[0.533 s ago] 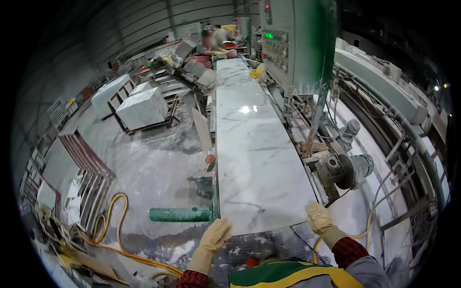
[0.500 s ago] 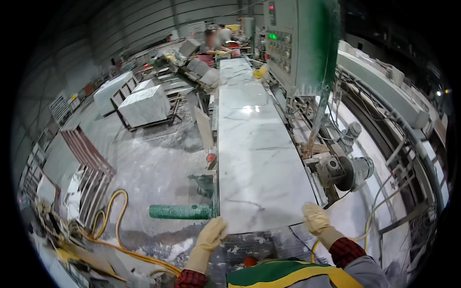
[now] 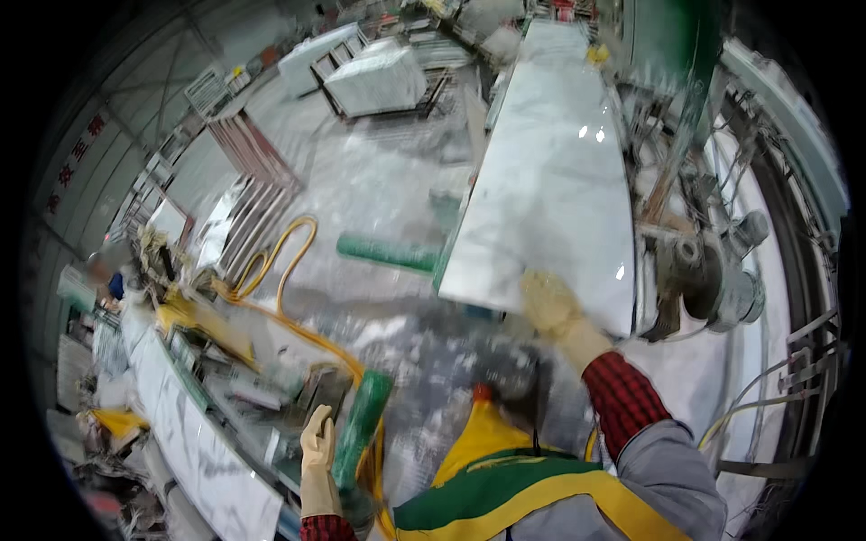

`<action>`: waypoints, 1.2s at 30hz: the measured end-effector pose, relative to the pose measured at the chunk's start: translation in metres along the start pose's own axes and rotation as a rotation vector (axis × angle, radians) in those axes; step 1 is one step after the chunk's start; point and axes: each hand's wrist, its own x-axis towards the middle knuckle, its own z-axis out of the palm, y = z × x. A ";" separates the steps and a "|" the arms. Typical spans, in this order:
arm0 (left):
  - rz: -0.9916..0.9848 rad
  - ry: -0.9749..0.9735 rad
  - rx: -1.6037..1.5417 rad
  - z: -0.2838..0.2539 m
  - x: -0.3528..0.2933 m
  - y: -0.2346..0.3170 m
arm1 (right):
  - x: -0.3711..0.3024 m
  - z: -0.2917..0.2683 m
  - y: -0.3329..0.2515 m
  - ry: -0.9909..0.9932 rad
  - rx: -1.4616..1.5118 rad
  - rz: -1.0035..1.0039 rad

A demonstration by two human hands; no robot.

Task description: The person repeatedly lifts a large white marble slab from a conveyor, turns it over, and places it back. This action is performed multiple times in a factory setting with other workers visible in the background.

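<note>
A long white marble slab (image 3: 550, 180) with grey veins lies on the machine bed and runs away from me. My right hand (image 3: 552, 307), in a pale glove and motion-blurred, holds the slab's near edge. My left hand (image 3: 317, 444), also gloved, is off the slab and low at my left side. Its fingers are straight, and it is just beside a green roller (image 3: 365, 419) without gripping it. I wear a red checked sleeve and a green-and-yellow vest.
A second green roller (image 3: 388, 254) sticks out left of the slab. A yellow hose (image 3: 281, 261) loops over the dusty floor. A grey motor (image 3: 722, 279) sits right of the slab. Another white slab (image 3: 212, 469) lies lower left, stone blocks (image 3: 374, 77) stand behind, and a person (image 3: 106, 275) is far left.
The view has swung down and to the left. My left hand has left the slab's near edge and dropped beside the green roller. My right hand stays on the slab.
</note>
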 end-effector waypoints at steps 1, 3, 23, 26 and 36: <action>-0.043 -0.002 0.009 -0.010 -0.031 0.001 | -0.007 0.035 0.018 0.137 -0.140 -0.059; -0.216 0.048 -0.009 -0.030 -0.100 -0.002 | -0.012 0.059 0.031 -0.013 0.050 -0.070; -0.248 0.234 0.152 -0.101 -0.337 -0.054 | -0.346 0.207 0.149 0.347 0.252 0.641; -0.161 0.343 0.225 -0.125 -0.386 -0.089 | -0.383 0.251 0.066 0.128 0.416 0.725; -0.350 0.494 0.566 -0.222 -0.501 -0.197 | -0.295 0.128 -0.304 0.173 0.679 -0.148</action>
